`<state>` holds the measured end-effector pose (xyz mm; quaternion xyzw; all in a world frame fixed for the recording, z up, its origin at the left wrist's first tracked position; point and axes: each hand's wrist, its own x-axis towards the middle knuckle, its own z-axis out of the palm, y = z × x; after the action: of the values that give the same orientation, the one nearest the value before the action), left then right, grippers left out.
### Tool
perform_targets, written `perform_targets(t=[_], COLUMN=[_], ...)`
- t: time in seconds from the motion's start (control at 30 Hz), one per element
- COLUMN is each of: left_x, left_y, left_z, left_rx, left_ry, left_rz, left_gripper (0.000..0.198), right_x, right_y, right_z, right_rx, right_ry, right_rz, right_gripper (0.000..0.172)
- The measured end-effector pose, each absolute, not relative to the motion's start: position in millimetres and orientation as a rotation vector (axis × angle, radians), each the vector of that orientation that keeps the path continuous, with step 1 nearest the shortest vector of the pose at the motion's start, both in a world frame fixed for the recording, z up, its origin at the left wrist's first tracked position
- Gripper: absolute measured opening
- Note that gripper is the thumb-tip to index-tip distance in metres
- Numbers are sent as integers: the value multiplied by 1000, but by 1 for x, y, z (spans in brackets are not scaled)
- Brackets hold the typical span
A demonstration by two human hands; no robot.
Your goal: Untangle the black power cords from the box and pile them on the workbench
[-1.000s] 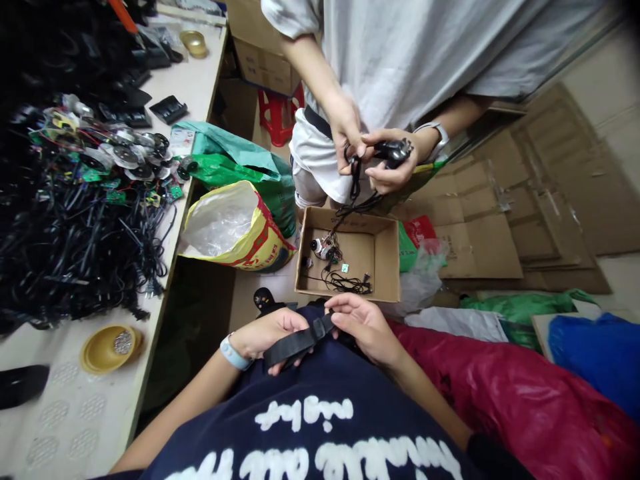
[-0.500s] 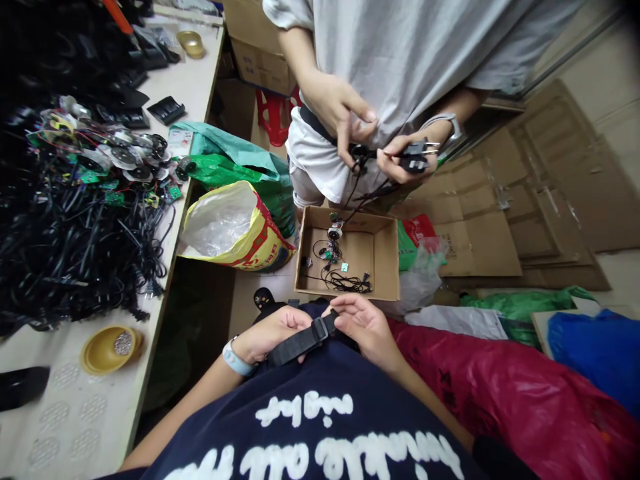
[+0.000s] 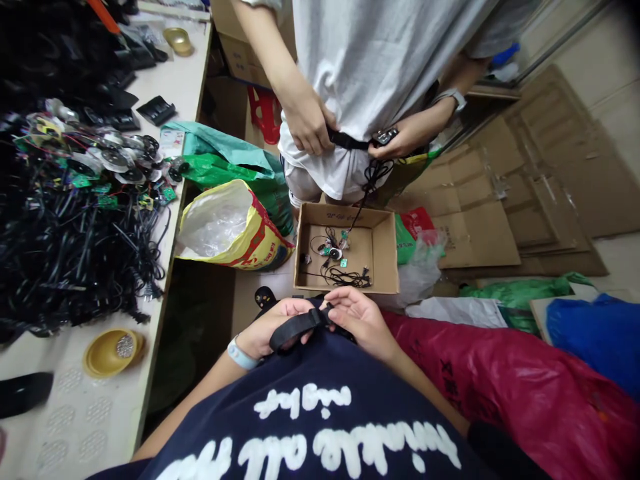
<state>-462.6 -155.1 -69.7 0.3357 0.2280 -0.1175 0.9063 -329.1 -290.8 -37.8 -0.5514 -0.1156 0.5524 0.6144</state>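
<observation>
At my waist, both hands grip a black strap (image 3: pixel 296 328) with a slide buckle. My left hand (image 3: pixel 275 327), with a pale band at its wrist, is closed around the strap's looped side. My right hand (image 3: pixel 361 320) pinches the strap by the buckle, its other fingers curved above. Just beyond my hands stands an open cardboard box (image 3: pixel 385 257). Inside it lie wired parts with small green circuit boards (image 3: pixel 343 263) and a coiled black cable (image 3: pixel 350 280). Facing me, a person in a grey shirt (image 3: pixel 350 73) holds a black strap (image 3: pixel 349 140) and a plug with a cable.
On the left, a table (image 3: pixel 115 413) bears a heap of black cables (image 3: pixel 115 260), wired motors and boards, and a gold bowl (image 3: pixel 113 353) of small metal pieces. A yellow-red sack (image 3: pixel 250 250) stands beside it. Flattened cardboard (image 3: pixel 480 227) and a red bag (image 3: pixel 500 373) lie right.
The strap in my hands now curls into a tighter loop. The other person's hands have moved apart and lower, a black strap stretched between them. The wired parts in the box have shifted.
</observation>
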Motion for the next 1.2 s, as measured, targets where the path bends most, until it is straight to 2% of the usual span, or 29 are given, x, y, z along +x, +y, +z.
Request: perform_targets(t=[0.23,0.37,0.6,0.8,0.87,0.93,1.1,1.2], left_x=[-464,-465,-467,-461,-460,-461,-467,-470], left_y=[-159,-159,-155,-146,-144,-143,-147,-141], left_z=[-73,-71,-65,-68,-68,-69,-72,-63], left_rx=[687,691,701,705,697,693,667,706], left_ry=[519,529,504,464,395,364,473,433], left_rz=[-179,-180,-289,-405,-430,-433,-283,-354], left_gripper=[40,34,26,40,44,41,36,37], right_x=[-331,-327,-318,-326,-329,-329,-321,-321], right_y=[-289,-295,-306,-303,-305,-309,-317,-316], right_z=[-38,-39,-28,-22,-25,-30,-39,-40], right_rx=[-1265,-1244,-1257,-1248,-1274,-1310,-1476,-1471], right_ry=[-338,-372,-495,-474,-510,-550,-596,-623], right_rz=[1342,1371,1380,1234,1210,1229,1477,1495], right_gripper=[35,34,50,61,59,54,50,39])
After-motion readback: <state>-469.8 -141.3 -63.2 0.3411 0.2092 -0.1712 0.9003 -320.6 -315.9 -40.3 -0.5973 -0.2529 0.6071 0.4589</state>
